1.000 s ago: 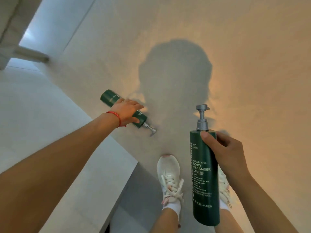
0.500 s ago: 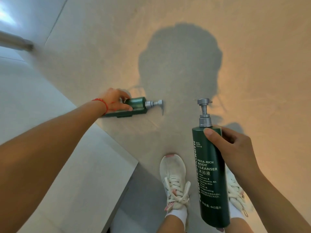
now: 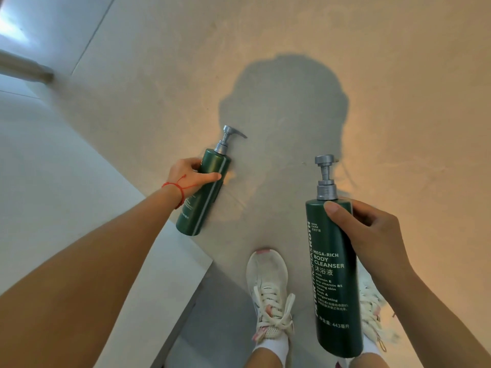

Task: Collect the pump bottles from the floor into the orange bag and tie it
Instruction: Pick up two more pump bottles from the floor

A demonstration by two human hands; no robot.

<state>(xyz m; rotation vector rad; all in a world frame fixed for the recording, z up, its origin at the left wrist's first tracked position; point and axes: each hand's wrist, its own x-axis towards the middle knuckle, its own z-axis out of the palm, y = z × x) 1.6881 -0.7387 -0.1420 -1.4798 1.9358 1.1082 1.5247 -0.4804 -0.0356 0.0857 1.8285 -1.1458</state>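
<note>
So both bottles are already in hand. The left hand [image 3: 190,176] is wrapped around the upper body of the smaller green pump bottle [image 3: 203,192], thumb across the front, and the right hand [image 3: 369,232] is clamped on the shoulder of the bigger pump bottle [image 3: 335,277], the one labelled body cleanser. Both long axes now run roughly the same way, pumps pointing away from the person and bases toward the white sneakers [image 3: 268,293].

The left bottle sits further out and to the left, over the grey floor [image 3: 292,49]; the right one hangs close in, nearly upright. The orange bag isn't anywhere in the shot, so I can't tell which hand is nearer to it — that's what the next move hangs on, I'd guess.

Compared with 0.5 s ago: the left bottle was lying sideways with its pump aimed right. It's been swung up to stand nearly parallel with the other one. The right bottle has barely shifted.
</note>
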